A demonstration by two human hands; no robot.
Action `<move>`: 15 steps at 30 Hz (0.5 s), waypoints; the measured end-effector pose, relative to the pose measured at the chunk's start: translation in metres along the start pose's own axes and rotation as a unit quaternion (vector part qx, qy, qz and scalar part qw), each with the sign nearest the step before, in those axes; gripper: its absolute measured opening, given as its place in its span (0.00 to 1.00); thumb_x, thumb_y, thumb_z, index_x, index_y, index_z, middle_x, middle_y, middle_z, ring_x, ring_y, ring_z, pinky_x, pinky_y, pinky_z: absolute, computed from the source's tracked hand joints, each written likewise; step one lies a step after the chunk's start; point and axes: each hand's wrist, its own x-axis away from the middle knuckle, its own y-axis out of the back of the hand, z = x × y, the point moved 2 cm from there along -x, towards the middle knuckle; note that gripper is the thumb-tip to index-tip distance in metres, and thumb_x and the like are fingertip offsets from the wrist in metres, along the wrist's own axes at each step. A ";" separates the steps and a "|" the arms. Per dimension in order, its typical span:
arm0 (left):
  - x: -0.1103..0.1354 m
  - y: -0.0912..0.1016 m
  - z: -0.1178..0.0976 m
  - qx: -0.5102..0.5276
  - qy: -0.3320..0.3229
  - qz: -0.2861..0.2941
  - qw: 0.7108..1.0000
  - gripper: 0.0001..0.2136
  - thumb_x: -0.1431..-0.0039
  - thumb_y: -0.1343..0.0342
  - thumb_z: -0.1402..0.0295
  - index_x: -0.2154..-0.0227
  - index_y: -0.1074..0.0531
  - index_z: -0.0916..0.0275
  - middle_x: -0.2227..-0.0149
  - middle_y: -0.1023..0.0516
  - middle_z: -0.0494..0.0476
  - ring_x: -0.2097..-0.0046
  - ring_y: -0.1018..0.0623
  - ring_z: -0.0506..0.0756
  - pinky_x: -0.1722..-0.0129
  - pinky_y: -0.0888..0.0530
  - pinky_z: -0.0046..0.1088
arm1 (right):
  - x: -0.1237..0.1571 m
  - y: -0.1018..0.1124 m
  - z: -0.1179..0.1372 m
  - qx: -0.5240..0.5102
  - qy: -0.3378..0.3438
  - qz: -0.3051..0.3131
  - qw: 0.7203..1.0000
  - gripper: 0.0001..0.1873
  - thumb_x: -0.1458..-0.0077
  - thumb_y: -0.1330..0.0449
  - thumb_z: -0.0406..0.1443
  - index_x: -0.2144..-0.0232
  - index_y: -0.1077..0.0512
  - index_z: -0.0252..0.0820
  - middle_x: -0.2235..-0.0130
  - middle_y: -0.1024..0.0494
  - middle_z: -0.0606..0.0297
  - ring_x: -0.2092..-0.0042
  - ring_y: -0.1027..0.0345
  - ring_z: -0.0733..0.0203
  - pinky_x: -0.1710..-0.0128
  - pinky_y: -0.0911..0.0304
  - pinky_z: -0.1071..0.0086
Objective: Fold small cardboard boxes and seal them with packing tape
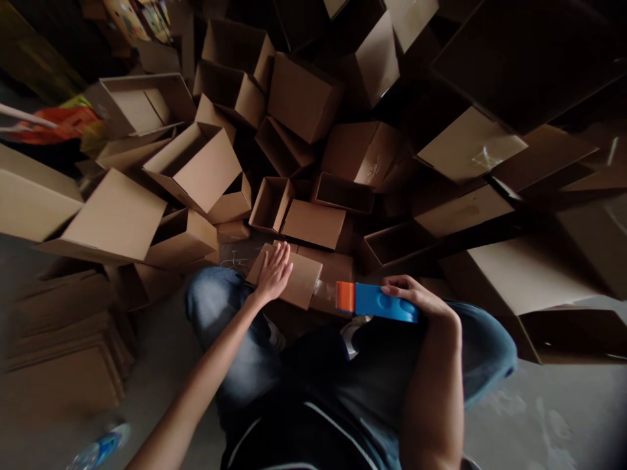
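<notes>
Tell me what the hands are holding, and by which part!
The right hand holds the tape dispenser by its blue end, away from the orange tip. The left hand holds nothing; it rests on a cardboard box.

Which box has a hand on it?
The box under the left hand; only this one has clear tape running to the blue-and-orange dispenser.

Carton point(304, 282) partly hidden under left hand point(274, 273), bottle point(105, 448) cut off below, orange bundle point(59, 126) blurred
</notes>
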 end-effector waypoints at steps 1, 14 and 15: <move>0.001 0.003 0.000 0.014 0.002 -0.012 1.000 0.29 0.27 0.67 0.64 0.27 0.59 0.64 0.26 0.55 0.60 0.26 0.58 0.57 0.29 0.56 0.47 | 0.000 0.000 0.000 -0.002 0.002 0.000 1.000 0.32 0.58 0.35 0.62 0.81 0.40 0.43 0.77 0.41 0.70 0.73 0.49 0.66 0.74 0.53 0.70; 0.037 -0.012 -0.064 -0.018 -0.039 -0.002 0.999 0.55 0.46 0.40 0.46 0.28 0.64 0.72 0.27 0.59 0.75 0.26 0.58 0.68 0.30 0.53 0.55 | 0.004 0.002 -0.001 -0.039 0.023 -0.023 0.999 0.32 0.59 0.35 0.61 0.81 0.42 0.43 0.78 0.43 0.71 0.74 0.51 0.66 0.74 0.55 0.70; 0.036 -0.017 -0.066 -0.023 -0.029 -0.003 0.999 0.55 0.46 0.41 0.45 0.28 0.62 0.73 0.27 0.59 0.76 0.27 0.58 0.69 0.30 0.53 0.55 | 0.005 0.002 0.000 -0.041 0.024 -0.024 0.999 0.32 0.59 0.34 0.61 0.82 0.42 0.43 0.78 0.43 0.71 0.74 0.51 0.67 0.74 0.55 0.70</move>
